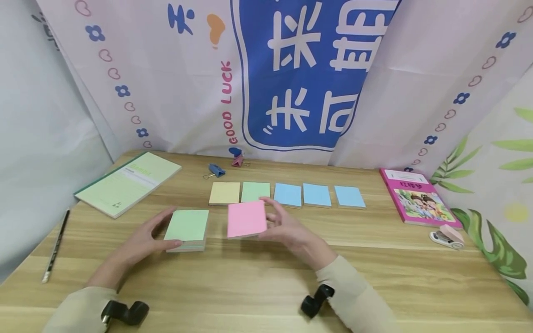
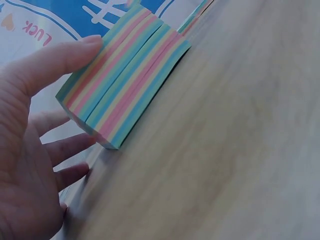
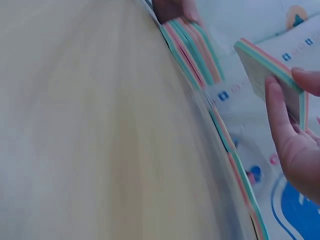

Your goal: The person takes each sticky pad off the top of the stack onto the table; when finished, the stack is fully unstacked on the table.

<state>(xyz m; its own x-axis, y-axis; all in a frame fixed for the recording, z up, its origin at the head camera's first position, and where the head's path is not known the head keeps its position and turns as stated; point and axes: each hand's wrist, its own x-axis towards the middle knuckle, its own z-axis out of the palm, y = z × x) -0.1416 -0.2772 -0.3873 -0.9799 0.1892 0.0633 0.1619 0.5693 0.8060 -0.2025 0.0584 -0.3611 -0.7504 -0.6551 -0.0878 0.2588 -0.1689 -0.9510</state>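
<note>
My right hand (image 1: 291,231) pinches a pink-topped sticky note pad (image 1: 246,219) by its right side, above the table. In the right wrist view the pad (image 3: 270,67) is clear of the table, showing its grey underside and striped edge. To its left, a stack of sticky note pads (image 1: 187,225) with a green top rests on the table. My left hand (image 1: 143,240) grips this stack from the left, thumb at the near edge. The left wrist view shows the stack's striped side (image 2: 122,75), with a seam between layers; some fingertips are partly hidden behind it.
Behind stand a yellow pad (image 1: 225,193), a green pad (image 1: 256,190) and blue pads (image 1: 317,194) in a row. Binder clips (image 1: 216,170) lie farther back. A notebook (image 1: 129,182) and pencil (image 1: 56,245) are left; a pink book (image 1: 420,196) and stapler (image 1: 447,237) right.
</note>
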